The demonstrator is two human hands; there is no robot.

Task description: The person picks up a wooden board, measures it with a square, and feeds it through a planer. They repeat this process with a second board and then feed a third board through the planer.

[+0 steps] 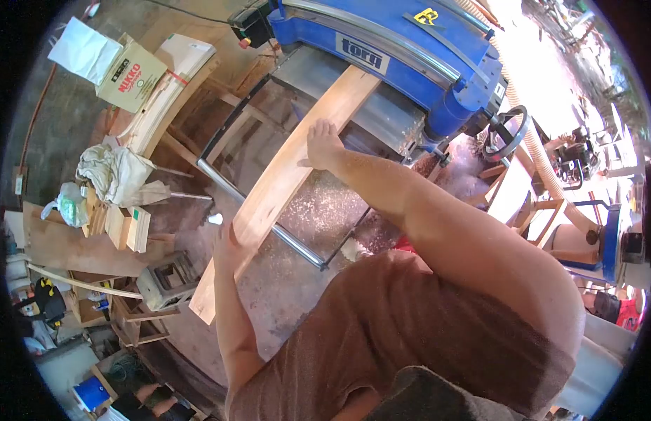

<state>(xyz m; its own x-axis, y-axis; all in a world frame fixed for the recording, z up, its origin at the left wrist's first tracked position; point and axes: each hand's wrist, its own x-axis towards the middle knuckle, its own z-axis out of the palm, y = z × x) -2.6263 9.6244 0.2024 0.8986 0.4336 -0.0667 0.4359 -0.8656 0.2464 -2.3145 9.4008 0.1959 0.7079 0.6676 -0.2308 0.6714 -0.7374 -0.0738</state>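
A long, pale wooden board (273,186) runs diagonally, its far end at the mouth of a blue planer (403,35) lettered "torq". My right hand (324,145) rests on top of the board partway along, palm down with fingers stretched out. Closer to the near end, my left hand (227,245) holds the board by its left edge; some of its fingers are hidden. Under the board lies the planer's metal bed (388,119), and a chrome roller (297,245) on an extension frame crosses below it.
Wood shavings litter the floor (325,210). On the left are a cardboard box (132,77), a bundled cloth (111,172), stacked wood blocks (129,228) and a concrete block (165,281). A handwheel (508,133) and a ribbed hose (539,154) stand to the right.
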